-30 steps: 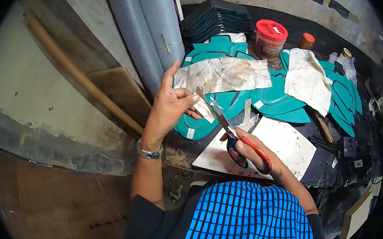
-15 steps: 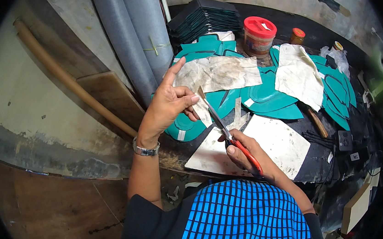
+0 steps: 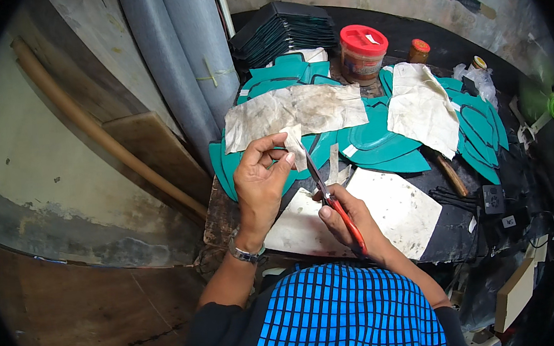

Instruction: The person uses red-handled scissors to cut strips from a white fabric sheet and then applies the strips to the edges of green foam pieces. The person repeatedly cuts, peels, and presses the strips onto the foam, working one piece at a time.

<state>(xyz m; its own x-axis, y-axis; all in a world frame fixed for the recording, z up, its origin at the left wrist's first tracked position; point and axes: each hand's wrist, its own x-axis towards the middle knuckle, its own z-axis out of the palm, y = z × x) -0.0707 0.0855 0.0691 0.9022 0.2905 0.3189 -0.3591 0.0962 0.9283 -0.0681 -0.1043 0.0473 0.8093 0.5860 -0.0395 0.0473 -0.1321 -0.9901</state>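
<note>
left hand [image 3: 259,178] pinches small pale paper scrap [image 3: 296,146] | right hand [image 3: 348,218] grips red-handled scissors [image 3: 328,193], blades at scrap | teal cutouts [image 3: 380,139] on worktop [image 3: 459,232]

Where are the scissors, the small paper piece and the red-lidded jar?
scissors [image 3: 340,210]: head view, on the red handle.
small paper piece [image 3: 296,146]: head view, on its middle.
red-lidded jar [image 3: 363,39]: head view, on the lid.

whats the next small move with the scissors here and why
Probably close the scissors a little further along the paper scrap. The left hand pinches the scrap upright, the blade tips sit at its lower edge, and the right hand grips the red handles, so the cut looks lined up.
</note>
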